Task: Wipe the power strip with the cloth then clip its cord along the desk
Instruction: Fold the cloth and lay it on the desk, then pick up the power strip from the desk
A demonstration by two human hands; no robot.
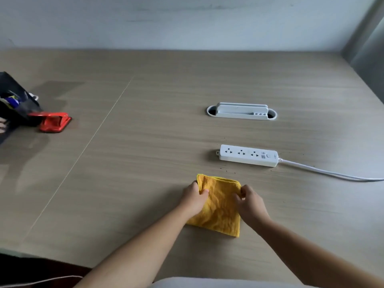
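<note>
Pinching the folded yellow cloth (pixel 219 206) at its two side edges, your left hand (pixel 194 199) and right hand (pixel 250 204) each have thumb and fingers pressed together on the fabric, which lies flat on the wooden desk (pixel 145 152) just in front of you. Part of the cloth's left and right margins is covered by your hands, and your fingertips on the far side of each edge are tucked out of sight.

Beyond the cloth and slightly to your right lies the white power strip (pixel 248 155), apart from the cloth and flat on the desk, sockets up. Its white cord (pixel 332 173) leaves the right end and runs off the right edge of the picture, so you cannot see where it ends. A few dark specks dot the desk between strip and cloth.

Farther back sits a grey oval cable grommet (pixel 242 112) set into the desktop. At the far left a red clip (pixel 55 121) rests beside a dark bag (pixel 14 102) that is cut off by the frame; its contents are too blurred to make out.
</note>
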